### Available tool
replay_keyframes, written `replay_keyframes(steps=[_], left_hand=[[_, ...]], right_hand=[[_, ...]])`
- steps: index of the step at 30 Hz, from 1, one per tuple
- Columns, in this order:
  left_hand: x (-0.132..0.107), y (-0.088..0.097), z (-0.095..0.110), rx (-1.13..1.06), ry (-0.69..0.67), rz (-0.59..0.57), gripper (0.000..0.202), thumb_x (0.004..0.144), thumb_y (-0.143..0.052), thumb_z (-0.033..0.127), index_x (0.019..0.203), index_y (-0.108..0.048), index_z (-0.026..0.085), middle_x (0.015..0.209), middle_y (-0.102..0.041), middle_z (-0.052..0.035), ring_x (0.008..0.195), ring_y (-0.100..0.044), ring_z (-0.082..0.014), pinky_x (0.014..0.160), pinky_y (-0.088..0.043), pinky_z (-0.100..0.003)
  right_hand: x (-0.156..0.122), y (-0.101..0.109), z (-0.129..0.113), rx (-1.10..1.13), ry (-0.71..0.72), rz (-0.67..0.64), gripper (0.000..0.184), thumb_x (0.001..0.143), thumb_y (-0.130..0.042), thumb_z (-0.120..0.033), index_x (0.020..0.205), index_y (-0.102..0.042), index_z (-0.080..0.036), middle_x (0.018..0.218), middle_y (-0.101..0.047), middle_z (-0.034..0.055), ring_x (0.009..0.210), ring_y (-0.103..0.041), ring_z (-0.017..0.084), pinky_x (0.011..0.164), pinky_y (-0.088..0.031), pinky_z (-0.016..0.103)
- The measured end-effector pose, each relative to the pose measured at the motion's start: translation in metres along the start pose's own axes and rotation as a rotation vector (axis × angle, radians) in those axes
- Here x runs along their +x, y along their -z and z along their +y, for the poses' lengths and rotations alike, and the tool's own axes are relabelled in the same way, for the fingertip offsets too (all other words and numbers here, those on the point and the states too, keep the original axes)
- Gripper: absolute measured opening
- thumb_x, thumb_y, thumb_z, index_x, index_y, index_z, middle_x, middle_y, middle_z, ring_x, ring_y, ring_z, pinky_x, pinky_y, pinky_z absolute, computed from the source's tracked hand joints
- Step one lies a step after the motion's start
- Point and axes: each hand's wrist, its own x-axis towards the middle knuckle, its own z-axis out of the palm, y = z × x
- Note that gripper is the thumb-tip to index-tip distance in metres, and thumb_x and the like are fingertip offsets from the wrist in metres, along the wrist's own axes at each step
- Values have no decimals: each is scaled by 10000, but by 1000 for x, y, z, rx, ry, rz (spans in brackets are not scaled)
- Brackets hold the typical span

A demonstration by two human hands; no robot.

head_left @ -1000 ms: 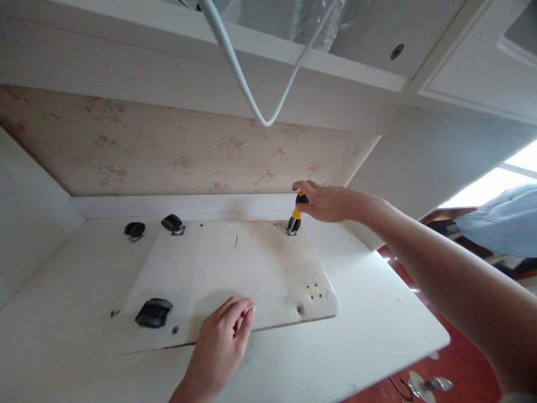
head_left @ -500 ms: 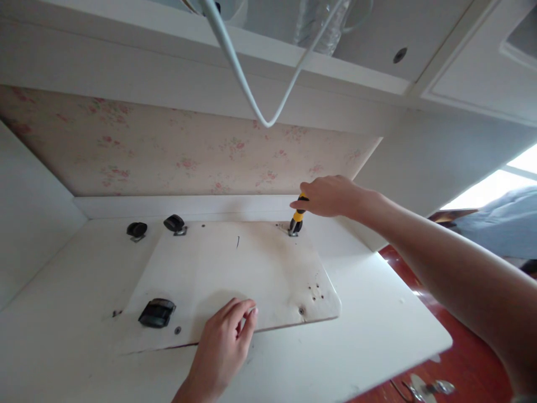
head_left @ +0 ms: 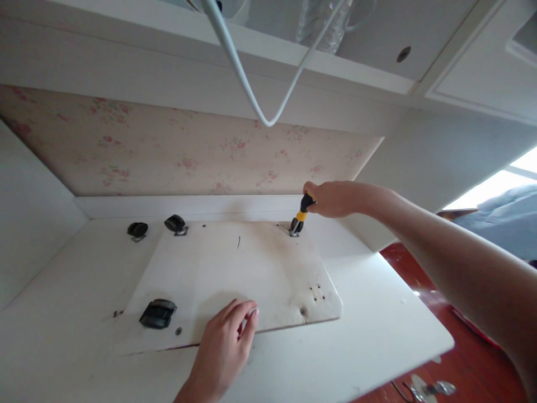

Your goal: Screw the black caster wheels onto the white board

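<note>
My right hand (head_left: 331, 198) is closed round the black and yellow handle of a screwdriver (head_left: 301, 214). The shaft slants down to the metal plate of a black caster wheel (head_left: 296, 225) at the far right corner of a white board (head_left: 218, 274). Whether the tip sits in a screw is too small to tell. At the board's near edge rests my left hand (head_left: 229, 341), its fingers curled and thumb close to the index finger; what they may pinch is hidden. Two more casters stand on the board, a far-left caster (head_left: 175, 224) and a near-left caster (head_left: 158, 313).
A loose caster (head_left: 137, 230) lies on the white desktop (head_left: 369, 313) left of the board. Several screw holes (head_left: 318, 292) mark the board's near right corner. Overhead, a white cable (head_left: 268, 120) dangles from a shelf (head_left: 176, 61). A metal-and-white object (head_left: 432, 388) lies on the red floor.
My right hand has shifted slightly right and turned about the handle, so more of its black end shows. The screwdriver leans further right. My left hand stays in place.
</note>
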Motion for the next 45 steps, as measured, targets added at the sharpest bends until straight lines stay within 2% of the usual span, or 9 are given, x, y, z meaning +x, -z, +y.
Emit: replay_keyframes(steps=[7, 11, 14, 19, 23, 28, 33, 38, 45], left_hand=[[0, 0, 1, 5, -2, -3, 205, 994, -483, 315, 994, -666, 225, 837, -690, -19, 621, -614, -119, 637, -488, -228], [0, 0, 1, 7, -3, -7, 203, 992, -484, 311, 989, -668, 223, 835, -690, -16, 625, -617, -119, 641, -493, -228], [-1, -1, 0, 9, -2, -5, 201, 990, -488, 308, 989, -670, 221, 837, -694, -21, 625, -620, -120, 641, -498, -226], [0, -1, 0, 8, -16, 8, 200, 985, -494, 299, 986, -678, 221, 828, -698, -25, 617, -619, -121, 627, -499, -220], [1, 0, 2, 16, -23, 4, 200, 986, -493, 301, 976, -676, 223, 828, -697, -21, 610, -613, -119, 620, -495, -218], [0, 0, 2, 0, -14, 1, 200, 991, -485, 301, 985, -668, 222, 829, -692, -19, 629, -621, -119, 623, -489, -218], [1, 1, 2, 2, -2, -21, 202, 995, -479, 303, 994, -665, 226, 838, -685, -10, 624, -613, -116, 642, -487, -228], [2, 1, 2, -5, 6, -26, 200, 995, -479, 305, 988, -663, 225, 832, -680, -3, 618, -606, -111, 641, -481, -226], [-1, -2, -2, -7, 8, -22, 200, 996, -478, 305, 1000, -662, 224, 837, -681, -7, 623, -604, -113, 640, -477, -229]], right_hand=[[1, -5, 2, -10, 48, 108, 495, 927, -436, -534, 1345, -485, -272, 1160, -702, 151, 899, -676, 329, 695, -445, 426], [0, -9, -2, -75, 76, 131, 470, 956, -356, -598, 1138, -615, -250, 997, -730, 157, 877, -674, 347, 673, -428, 419], [-1, -8, -2, -11, 37, 133, 564, 930, -345, -667, 1247, -551, -248, 1015, -726, 157, 872, -670, 345, 676, -432, 421], [-3, 0, 0, 68, 125, 28, 449, 881, -529, -447, 1278, -509, -240, 1026, -717, 134, 788, -667, 272, 627, -432, 365], [1, 0, -5, -121, 23, 163, 511, 909, -431, -618, 1065, -654, -186, 908, -710, 198, 888, -664, 394, 674, -433, 449], [1, -8, -6, -34, 101, 133, 431, 955, -419, -450, 1347, -497, -288, 1158, -703, 142, 917, -675, 337, 679, -439, 423], [-5, -4, -3, -30, 109, 79, 388, 934, -469, -370, 1305, -543, -281, 1089, -724, 137, 880, -679, 322, 659, -440, 412], [-2, -4, -4, -105, 9, 121, 517, 923, -443, -610, 1059, -684, -173, 926, -714, 219, 913, -670, 415, 699, -449, 478], [-5, -11, 3, 80, 157, 70, 455, 948, -408, -479, 1328, -485, -242, 1239, -664, 137, 933, -671, 296, 729, -456, 401]])
